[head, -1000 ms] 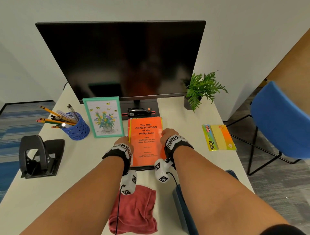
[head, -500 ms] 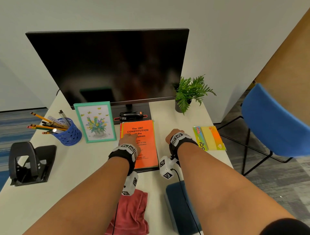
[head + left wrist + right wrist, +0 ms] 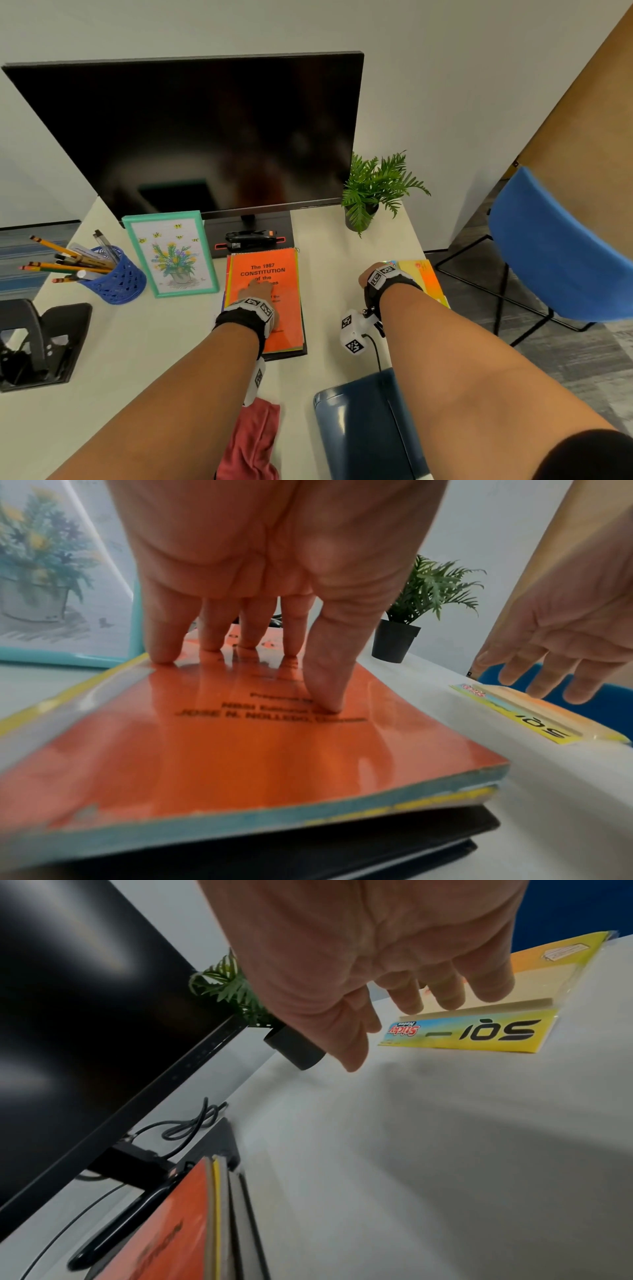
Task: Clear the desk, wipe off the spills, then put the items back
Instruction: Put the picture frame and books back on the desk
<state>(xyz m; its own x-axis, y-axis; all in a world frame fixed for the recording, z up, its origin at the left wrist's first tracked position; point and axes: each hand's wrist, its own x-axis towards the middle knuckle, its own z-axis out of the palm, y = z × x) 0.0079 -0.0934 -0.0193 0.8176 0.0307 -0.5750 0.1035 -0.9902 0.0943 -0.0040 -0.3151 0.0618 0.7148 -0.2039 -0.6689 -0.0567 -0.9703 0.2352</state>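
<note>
Head view, left hand: your left hand (image 3: 255, 297) lies flat on the orange booklet (image 3: 270, 308), fingers straight and spread; nothing is gripped.
Left wrist view, contact: four fingertips (image 3: 161, 653) and the thumb tip press the glossy orange cover; the palm is raised off it.
Booklet stack: the orange booklet tops a stack on the desk (image 3: 144, 342), with a yellow-edged book and a black binder (image 3: 342, 840) under it, three layers that you can count, just in front of the monitor base.
Right hand: your right hand (image 3: 394, 969) hovers over the sticky notes pack (image 3: 479, 1031), fingers loosely extended and apart, holding nothing; whether the fingertips touch the pack you cannot tell.
Sticky notes pack: one, flat near the desk's right edge, well apart from the stack.
Red cloth (image 3: 251, 442): one, crumpled at the near edge of the desk.
Stapler (image 3: 250, 236): one, black, on the monitor base behind the stack.
Picture frame (image 3: 170, 253): one, teal, upright, left of the stack.
Pen cup (image 3: 116, 277): one, blue, holding several pencils.
Potted plant (image 3: 373, 190): one, right of the monitor (image 3: 191, 137).
Hole punch (image 3: 34, 342): one, black, far left.
</note>
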